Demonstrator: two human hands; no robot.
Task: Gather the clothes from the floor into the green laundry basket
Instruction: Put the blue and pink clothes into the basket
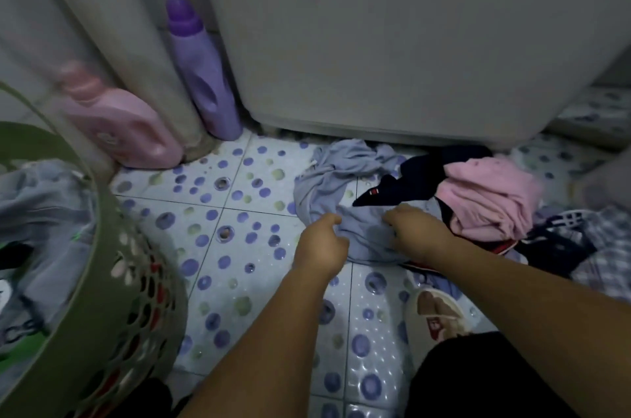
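Observation:
A light blue garment (336, 178) lies crumpled on the tiled floor in front of a white appliance. My left hand (321, 243) has its fingers curled on the garment's near left edge. My right hand (415, 229) grips the same cloth from the right. Beside it lie a dark navy garment (416, 175), a pink garment (488, 199) and a checked cloth (604, 247). The green laundry basket (102, 308) stands at the left with several clothes inside it.
A white appliance (392, 42) rises behind the clothes. A purple bottle (201, 72) and a pink bottle (119, 124) stand at the back left. My slippered foot (435, 313) rests on the dotted tiles near the pile.

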